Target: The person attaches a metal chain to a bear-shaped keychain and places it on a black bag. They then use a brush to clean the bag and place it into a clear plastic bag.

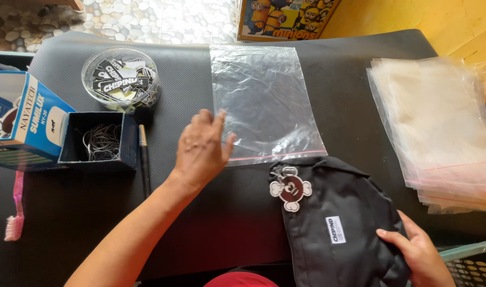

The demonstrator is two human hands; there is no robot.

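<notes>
My left hand (203, 148) lies flat on the dark mat, its fingertips touching the left edge of a clear plastic zip bag (264, 101) spread out in the middle. My right hand (421, 255) grips the lower right side of a black fabric pouch (338, 223) at the near edge. The pouch carries a small white label and a round black-and-white skull-and-bones tag (290, 188) at its top left corner, close to the bag's red-lined opening.
A stack of clear zip bags (439, 127) sits at right. At left are a round clear tub of black labels (120, 78), an open blue box of thin black strings (99, 142), a black pen (144, 159), a pink toothbrush (15, 212). A colourful cartoon box (285, 18) stands behind.
</notes>
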